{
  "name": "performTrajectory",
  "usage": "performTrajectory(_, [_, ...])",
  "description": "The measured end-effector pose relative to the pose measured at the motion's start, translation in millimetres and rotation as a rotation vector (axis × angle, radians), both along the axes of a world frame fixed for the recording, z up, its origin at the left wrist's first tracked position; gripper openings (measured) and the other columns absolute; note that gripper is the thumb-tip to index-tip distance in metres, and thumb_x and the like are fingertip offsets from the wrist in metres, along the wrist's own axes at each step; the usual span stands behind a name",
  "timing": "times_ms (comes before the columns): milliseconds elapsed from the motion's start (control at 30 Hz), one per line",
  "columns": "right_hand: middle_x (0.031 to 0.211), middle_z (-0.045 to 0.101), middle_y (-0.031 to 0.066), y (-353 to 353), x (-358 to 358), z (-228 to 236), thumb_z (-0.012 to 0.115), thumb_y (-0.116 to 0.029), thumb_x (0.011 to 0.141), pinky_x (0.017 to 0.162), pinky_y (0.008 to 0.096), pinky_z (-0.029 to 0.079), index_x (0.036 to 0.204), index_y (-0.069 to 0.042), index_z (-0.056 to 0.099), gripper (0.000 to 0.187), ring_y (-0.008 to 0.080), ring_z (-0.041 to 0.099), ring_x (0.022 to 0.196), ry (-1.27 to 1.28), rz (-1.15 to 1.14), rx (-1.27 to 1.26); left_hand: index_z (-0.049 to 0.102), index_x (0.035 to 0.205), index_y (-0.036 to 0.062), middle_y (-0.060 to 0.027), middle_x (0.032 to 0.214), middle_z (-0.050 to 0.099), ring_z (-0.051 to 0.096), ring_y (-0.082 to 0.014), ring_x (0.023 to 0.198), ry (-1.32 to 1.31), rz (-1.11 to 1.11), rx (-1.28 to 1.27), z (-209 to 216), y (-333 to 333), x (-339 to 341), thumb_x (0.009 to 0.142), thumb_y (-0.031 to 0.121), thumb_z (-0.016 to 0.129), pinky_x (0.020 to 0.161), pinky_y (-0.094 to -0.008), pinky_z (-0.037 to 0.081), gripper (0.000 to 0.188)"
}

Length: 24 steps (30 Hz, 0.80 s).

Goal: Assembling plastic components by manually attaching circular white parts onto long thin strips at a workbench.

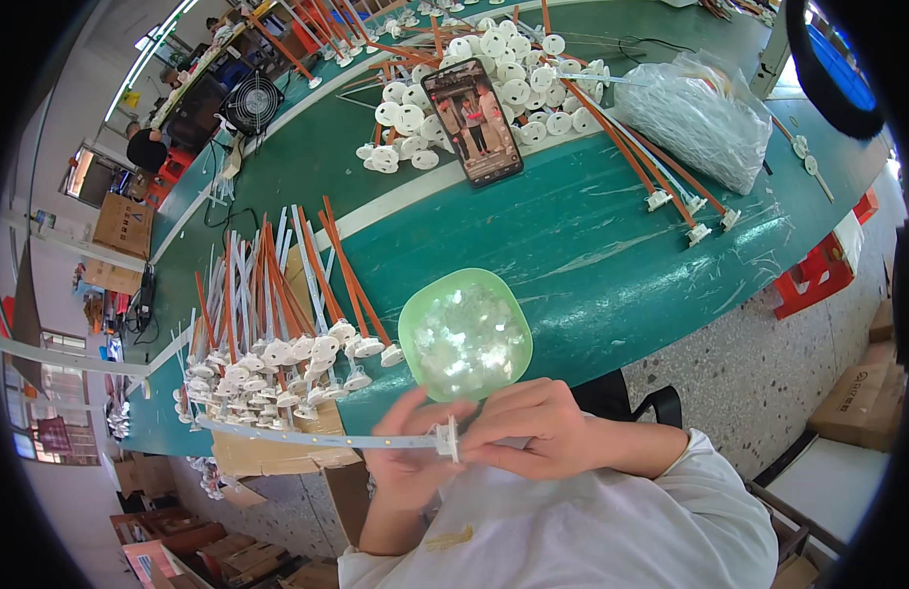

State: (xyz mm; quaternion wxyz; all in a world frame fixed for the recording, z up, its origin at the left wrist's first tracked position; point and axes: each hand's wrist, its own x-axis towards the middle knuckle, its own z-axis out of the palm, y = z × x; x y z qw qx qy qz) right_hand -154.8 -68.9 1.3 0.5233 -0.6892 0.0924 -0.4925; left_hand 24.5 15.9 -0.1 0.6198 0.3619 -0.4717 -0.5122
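Green table (621,255); right hand (533,427) holding a strip (317,439), left hand (407,468) close

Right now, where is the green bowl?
In the head view, the green bowl sits near the centre on the green table, just beyond the left hand and right hand, to the right of the strips with white discs.

- the head view looks from above the shirt (592,535), downward and somewhat forward.
- it is near to the left hand (411,450) and the right hand (525,429), low in the middle.
- it is very wide: the table (621,275) bends, and the floor (695,358) enters too.
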Motion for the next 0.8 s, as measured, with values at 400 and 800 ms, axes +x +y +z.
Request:
performTrajectory(400, [0.079,0.067,0.0122,-24,-69,-41,0.066,0.009,0.081,0.063,0.0266,0.050,0.083,-0.003,0.047,0.023,0.0179,0.065,0.069,0.182,-0.642,-0.007,0.027,0.148,-0.0029,-0.0039,0.085,0.059,0.059,-0.0085,0.079,-0.702,0.424,0.463,79,-6,174,0.083,-0.001,0.066,0.072,-0.0211,0.047,0.076])
performTrajectory(800, [0.074,0.063,0.0098,-47,-118,-46,0.068,0.005,0.081,0.058,0.0246,0.048,0.076,0.000,0.049,0.020,0.0155,0.060,0.061,0.491,-0.844,0.113,0.054,0.126,-0.0098,-0.0159,0.063,0.065,0.059,-0.0166,0.051,-1.600,0.547,0.623,114,-22,264,0.076,0.015,0.065,0.052,-0.0326,0.046,0.057])
